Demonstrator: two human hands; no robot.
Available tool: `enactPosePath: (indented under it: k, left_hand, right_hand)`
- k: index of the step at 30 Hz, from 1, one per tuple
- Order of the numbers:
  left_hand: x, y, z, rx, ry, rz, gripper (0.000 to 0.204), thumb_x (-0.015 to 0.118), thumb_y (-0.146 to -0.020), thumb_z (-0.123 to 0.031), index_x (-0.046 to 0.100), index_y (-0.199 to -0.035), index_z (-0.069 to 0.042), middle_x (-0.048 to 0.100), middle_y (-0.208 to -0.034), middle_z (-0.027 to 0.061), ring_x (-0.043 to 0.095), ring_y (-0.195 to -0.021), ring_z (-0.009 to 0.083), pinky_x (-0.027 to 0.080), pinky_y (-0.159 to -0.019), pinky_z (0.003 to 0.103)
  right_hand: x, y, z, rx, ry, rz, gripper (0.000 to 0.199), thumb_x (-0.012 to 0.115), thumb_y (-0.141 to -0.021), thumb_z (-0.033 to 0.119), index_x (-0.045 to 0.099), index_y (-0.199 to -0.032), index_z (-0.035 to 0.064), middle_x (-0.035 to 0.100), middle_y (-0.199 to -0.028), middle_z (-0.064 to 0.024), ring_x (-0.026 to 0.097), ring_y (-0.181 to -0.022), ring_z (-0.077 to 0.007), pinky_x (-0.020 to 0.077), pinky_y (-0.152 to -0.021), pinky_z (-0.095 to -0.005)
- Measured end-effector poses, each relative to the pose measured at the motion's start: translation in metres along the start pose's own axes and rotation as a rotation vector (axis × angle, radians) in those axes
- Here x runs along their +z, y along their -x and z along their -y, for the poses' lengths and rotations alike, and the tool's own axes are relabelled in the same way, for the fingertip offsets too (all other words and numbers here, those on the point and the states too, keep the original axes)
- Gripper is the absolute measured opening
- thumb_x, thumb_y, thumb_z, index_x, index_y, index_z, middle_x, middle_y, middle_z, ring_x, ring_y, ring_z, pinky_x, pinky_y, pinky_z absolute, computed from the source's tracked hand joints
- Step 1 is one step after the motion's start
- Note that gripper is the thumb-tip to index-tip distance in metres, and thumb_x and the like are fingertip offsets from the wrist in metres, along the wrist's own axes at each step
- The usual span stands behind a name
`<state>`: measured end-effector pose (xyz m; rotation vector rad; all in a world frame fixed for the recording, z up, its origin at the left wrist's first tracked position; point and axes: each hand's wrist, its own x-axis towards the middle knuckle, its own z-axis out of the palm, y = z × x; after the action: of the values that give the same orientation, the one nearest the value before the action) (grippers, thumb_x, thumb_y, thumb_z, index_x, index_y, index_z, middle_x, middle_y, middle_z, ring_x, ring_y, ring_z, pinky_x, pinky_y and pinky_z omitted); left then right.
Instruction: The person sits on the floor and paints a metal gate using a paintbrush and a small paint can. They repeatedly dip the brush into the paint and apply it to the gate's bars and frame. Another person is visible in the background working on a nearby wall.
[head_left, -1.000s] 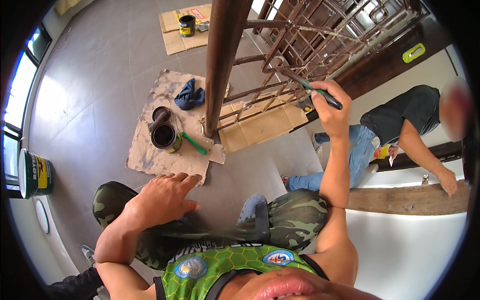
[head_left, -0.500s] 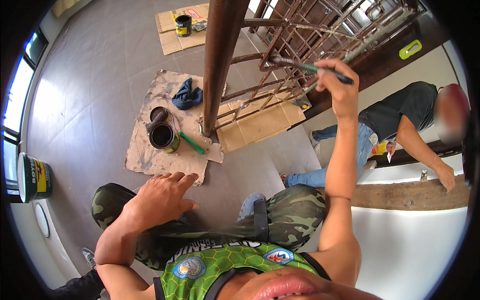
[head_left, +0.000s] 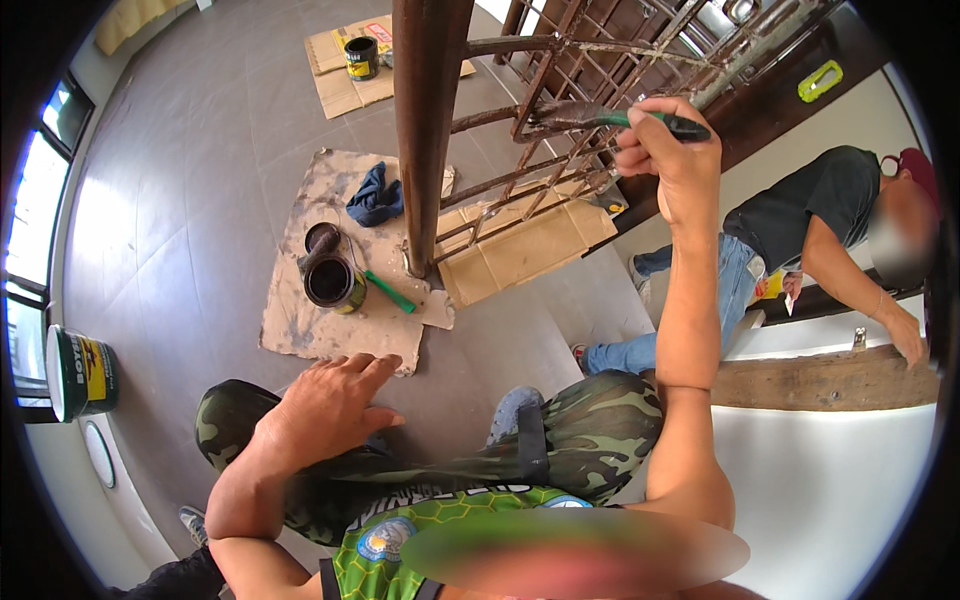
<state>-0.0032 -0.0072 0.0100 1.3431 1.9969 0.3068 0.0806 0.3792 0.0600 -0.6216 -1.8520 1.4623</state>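
A paintbrush (head_left: 600, 118) with a green and black handle is pinched in my right hand (head_left: 678, 150). Its dark bristles lie against a bar of the brown metal railing (head_left: 535, 90), near a curved end. Patches of bare, worn metal show farther along the bars. My left hand (head_left: 335, 405) rests over my knee, palm down and fingers stretched, holding nothing. Ahead of it, an open can of dark paint (head_left: 333, 284) stands on a stained cardboard sheet (head_left: 285, 320). A small paint roller (head_left: 322, 243) with a green handle (head_left: 390, 292) lies by the can.
A dark blue rag (head_left: 374, 195) lies on the cardboard, beside the thick brown post (head_left: 425, 130). Another can (head_left: 361, 59) stands on farther cardboard. At left is a green bucket (head_left: 82, 375). On the right a co-worker (head_left: 800, 220) bends over a wooden plank (head_left: 820, 382). Steps (head_left: 530, 310) descend under the railing.
My right hand has tilted the brush flatter, and its bristles have shifted slightly left along the railing. My left hand stays at the knee. The whole view has shifted a little.
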Motion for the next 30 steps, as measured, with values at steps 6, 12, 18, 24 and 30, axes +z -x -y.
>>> enactPosePath:
  k: [6, 12, 18, 24, 30]
  left_hand:
    - [0.001, -0.002, 0.004, 0.009, -0.003, -0.016, 0.064, 0.072, -0.09, -0.041, 0.053, -0.14, -0.005, 0.066, -0.119, 0.0206, 0.063, -0.11, 0.0409, 0.051, -0.094, 0.048]
    - [0.003, -0.005, 0.004, -0.024, -0.022, -0.005, 0.061, 0.072, -0.091, -0.037, 0.052, -0.139, -0.004, 0.065, -0.12, 0.0211, 0.064, -0.111, 0.0409, 0.051, -0.096, 0.047]
    - [0.003, -0.008, 0.005, -0.03, -0.017, -0.005, 0.064, 0.071, -0.092, -0.04, 0.051, -0.141, -0.004, 0.065, -0.122, 0.0212, 0.063, -0.115, 0.0401, 0.05, -0.098, 0.047]
    - [0.005, -0.014, 0.004, -0.096, -0.025, 0.031, 0.065, 0.071, -0.093, -0.039, 0.05, -0.143, -0.005, 0.063, -0.128, 0.0215, 0.06, -0.121, 0.0396, 0.049, -0.101, 0.047]
    - [0.008, -0.018, 0.005, -0.104, -0.03, 0.041, 0.065, 0.071, -0.092, -0.038, 0.05, -0.143, -0.005, 0.063, -0.13, 0.0208, 0.06, -0.122, 0.0393, 0.048, -0.102, 0.047]
  right_hand:
    - [0.011, -0.006, 0.002, -0.151, -0.056, 0.029, 0.03, 0.08, -0.09, 0.027, 0.068, -0.089, -0.0004, 0.068, -0.069, -0.0085, 0.064, -0.053, -0.0111, 0.0503, -0.048, -0.0242]
    - [0.012, -0.018, -0.005, -0.203, -0.036, 0.031, 0.041, 0.082, -0.087, 0.042, 0.068, -0.087, 0.0032, 0.066, -0.065, -0.0051, 0.06, -0.047, -0.0091, 0.0467, -0.042, -0.0212]
    - [-0.002, -0.024, -0.017, -0.123, -0.078, -0.063, 0.048, 0.082, -0.086, 0.048, 0.067, -0.091, 0.0017, 0.066, -0.064, -0.0069, 0.06, -0.044, -0.0113, 0.0478, -0.039, -0.0238]
    - [-0.009, -0.026, -0.027, -0.106, -0.227, -0.058, 0.048, 0.078, -0.089, 0.049, 0.066, -0.09, 0.0021, 0.065, -0.062, -0.0081, 0.059, -0.043, -0.0121, 0.0499, -0.039, -0.0249]
    - [-0.006, -0.018, -0.028, -0.075, -0.229, -0.055, 0.048, 0.077, -0.089, 0.05, 0.064, -0.086, 0.0034, 0.066, -0.063, -0.0085, 0.061, -0.044, -0.0124, 0.0516, -0.039, -0.025]
